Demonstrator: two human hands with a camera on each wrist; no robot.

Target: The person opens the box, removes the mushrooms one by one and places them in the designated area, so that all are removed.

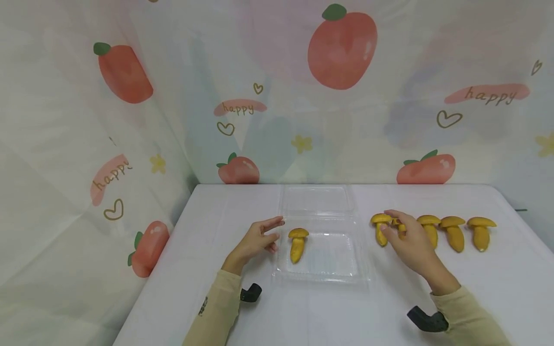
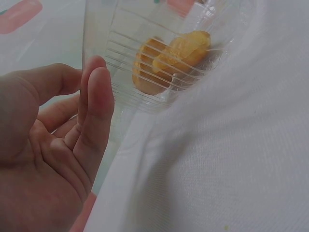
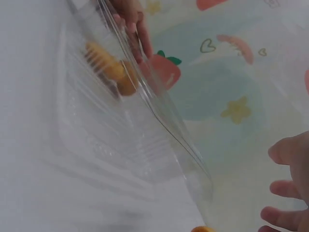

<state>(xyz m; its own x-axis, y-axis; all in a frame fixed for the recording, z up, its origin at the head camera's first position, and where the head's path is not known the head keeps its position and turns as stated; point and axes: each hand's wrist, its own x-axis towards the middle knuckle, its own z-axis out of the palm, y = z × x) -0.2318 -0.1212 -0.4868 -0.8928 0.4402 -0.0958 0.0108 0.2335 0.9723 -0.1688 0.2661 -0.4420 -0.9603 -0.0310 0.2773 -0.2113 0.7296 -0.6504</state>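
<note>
A clear plastic clamshell box [image 1: 322, 274] lies on the table with its lid folded back. One yellow-brown mushroom [image 1: 297, 246] lies in its left part, seen through the ribbed wall in the left wrist view. My left hand [image 1: 255, 242] is at the box's left rim, fingers loosely bent, fingertips [image 2: 100, 89] right at the clear wall. To the right of the box, my right hand [image 1: 411, 245] is over a row of mushrooms, thumb and fingers apart around a partly hidden mushroom [image 1: 401, 229]. Another mushroom [image 1: 381, 229] lies just left of the thumb.
Several more mushrooms [image 1: 454, 234] continue the row to the right, caps toward the back. The box's transparent lid [image 1: 318, 199] lies flat toward the table's back edge. A printed curtain [image 1: 277, 57] hangs behind and left of the white table [image 1: 311, 317].
</note>
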